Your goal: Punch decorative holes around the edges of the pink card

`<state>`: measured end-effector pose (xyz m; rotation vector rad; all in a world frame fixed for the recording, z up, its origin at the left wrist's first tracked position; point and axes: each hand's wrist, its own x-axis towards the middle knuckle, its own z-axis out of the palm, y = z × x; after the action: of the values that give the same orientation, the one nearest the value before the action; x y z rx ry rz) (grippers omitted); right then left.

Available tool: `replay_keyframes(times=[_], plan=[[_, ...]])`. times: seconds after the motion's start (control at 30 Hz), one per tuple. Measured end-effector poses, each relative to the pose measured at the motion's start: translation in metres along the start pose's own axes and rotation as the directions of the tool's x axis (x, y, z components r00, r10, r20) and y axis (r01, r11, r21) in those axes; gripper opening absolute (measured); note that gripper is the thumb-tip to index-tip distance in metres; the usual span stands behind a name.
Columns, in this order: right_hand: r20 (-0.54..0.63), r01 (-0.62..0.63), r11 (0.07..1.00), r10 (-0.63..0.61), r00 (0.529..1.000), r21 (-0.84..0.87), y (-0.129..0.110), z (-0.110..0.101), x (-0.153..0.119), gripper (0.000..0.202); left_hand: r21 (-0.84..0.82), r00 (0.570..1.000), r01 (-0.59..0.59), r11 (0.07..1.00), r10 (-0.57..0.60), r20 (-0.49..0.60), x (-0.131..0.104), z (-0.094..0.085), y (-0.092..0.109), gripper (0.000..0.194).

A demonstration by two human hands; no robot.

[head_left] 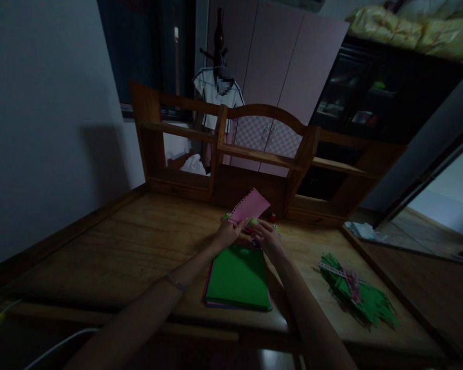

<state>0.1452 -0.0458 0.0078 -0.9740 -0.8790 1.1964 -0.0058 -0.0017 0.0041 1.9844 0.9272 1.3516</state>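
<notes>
My left hand [228, 232] is closed on the lower edge of a sheet of pink paper [251, 204], whose left and lower edges show rows of punched holes. Close beside it, my right hand [267, 236] has its fingers curled round a small green and red object [252, 223] at the paper's lower corner; its kind is too small and dark to tell. Below both hands lies a stack of coloured sheets, with a green sheet [239, 277] on top. Small green and white items peek out behind each hand, partly hidden.
A small red object [272, 218] stands behind my right hand. Shredded green paper [364, 295] with pink strips [351, 282] lies on the right of the wooden table [111, 246]. A wooden shelf unit [250, 177] rises along the table's back edge.
</notes>
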Motion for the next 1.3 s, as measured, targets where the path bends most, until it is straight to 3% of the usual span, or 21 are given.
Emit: replay_keyframes(times=[0.2, 0.43, 0.8, 1.07, 1.3], plan=[[-0.001, 0.01, 1.0, -0.01, 1.0, -0.027, 0.002, 0.001, 0.0, 0.037, 0.043, 0.999, 0.0, 0.999, -0.001, 0.042, 0.002, -0.001, 0.005, 0.034], [-0.013, 0.027, 0.996, -0.028, 1.0, -0.087, 0.002, 0.001, -0.001, 0.035, 0.129, 0.995, -0.075, 0.989, 0.065, 0.08, 0.002, 0.0, -0.003, 0.036], [0.017, 0.023, 0.99, -0.021, 1.0, -0.139, -0.001, 0.002, -0.004, 0.036, -0.003, 0.998, -0.023, 1.0, 0.023, 0.059, 0.002, 0.0, 0.003, 0.024], [0.007, -0.008, 0.993, 0.008, 1.0, -0.117, 0.001, 0.001, -0.002, 0.033, -0.032, 0.998, 0.004, 0.999, -0.002, 0.061, 0.002, 0.0, 0.005, 0.025], [-0.002, 0.004, 0.99, -0.005, 1.0, -0.143, 0.0, -0.002, -0.002, 0.032, 0.011, 0.994, -0.045, 0.999, 0.043, 0.1, 0.0, 0.0, 0.0, 0.027]])
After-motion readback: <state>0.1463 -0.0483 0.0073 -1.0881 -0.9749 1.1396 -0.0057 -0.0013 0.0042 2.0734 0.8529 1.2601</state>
